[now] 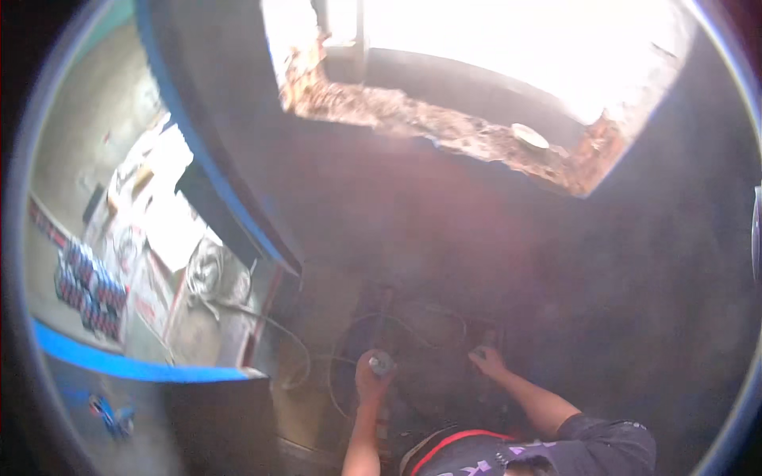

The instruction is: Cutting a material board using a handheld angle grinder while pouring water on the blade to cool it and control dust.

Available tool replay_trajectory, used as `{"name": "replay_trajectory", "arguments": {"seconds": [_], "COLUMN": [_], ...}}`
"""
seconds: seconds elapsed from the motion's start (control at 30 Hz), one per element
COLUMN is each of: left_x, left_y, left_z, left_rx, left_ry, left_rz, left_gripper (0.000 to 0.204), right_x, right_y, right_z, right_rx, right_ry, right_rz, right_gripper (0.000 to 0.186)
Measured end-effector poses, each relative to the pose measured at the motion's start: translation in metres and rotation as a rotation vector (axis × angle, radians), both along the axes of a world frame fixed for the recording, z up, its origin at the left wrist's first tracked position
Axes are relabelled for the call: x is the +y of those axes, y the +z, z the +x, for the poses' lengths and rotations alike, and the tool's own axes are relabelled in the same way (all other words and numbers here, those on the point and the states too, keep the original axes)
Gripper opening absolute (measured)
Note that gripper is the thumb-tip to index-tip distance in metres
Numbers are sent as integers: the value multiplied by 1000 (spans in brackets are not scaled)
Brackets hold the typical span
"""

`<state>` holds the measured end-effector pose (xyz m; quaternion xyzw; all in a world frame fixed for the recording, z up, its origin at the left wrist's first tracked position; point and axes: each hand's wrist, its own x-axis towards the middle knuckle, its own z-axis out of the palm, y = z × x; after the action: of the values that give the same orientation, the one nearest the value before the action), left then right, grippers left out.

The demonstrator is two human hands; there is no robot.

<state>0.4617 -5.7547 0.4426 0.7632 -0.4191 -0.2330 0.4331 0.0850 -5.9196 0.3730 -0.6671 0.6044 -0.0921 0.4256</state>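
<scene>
My left hand (370, 382) is closed around a small rounded grey thing with a pale top (382, 364). Its kind is too blurred to tell. A thin cable (334, 379) loops close by on the left of this hand. Off to the right, and apart from it, my right hand (488, 362) has its fingers curled over the dark floor area. What those fingers hold, if anything, is lost in the dim haze.
Ahead is a dark wall with a bright, rough-edged window opening (421, 119); a pale oval dish-like thing (530, 136) lies on its sill. Left, past a blue-edged doorway (143, 366), are stacked wrapped cans (91, 289) and coiled cable (208, 268). Haze fills the room.
</scene>
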Motion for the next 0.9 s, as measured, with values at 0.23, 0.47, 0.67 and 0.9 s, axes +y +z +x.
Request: {"name": "replay_trajectory", "arguments": {"seconds": [0.23,0.47,0.67,0.9], "left_x": [-30,-90,-137,-171], "left_y": [75,52,82,107], "left_z": [68,60,44,41], "left_rx": [-21,-249,97,100], "left_ry": [57,186,201,258], "left_rz": [-30,-70,-49,-86], "left_gripper": [62,73,65,58], "right_x": [6,-36,-133,-215], "right_y": [72,7,52,14], "right_z": [100,129,192,254], "right_rx": [-119,-242,-330,-353], "right_ry": [-7,88,141,289], "right_rz": [55,-186,371,215], "right_gripper": [34,35,41,56]}}
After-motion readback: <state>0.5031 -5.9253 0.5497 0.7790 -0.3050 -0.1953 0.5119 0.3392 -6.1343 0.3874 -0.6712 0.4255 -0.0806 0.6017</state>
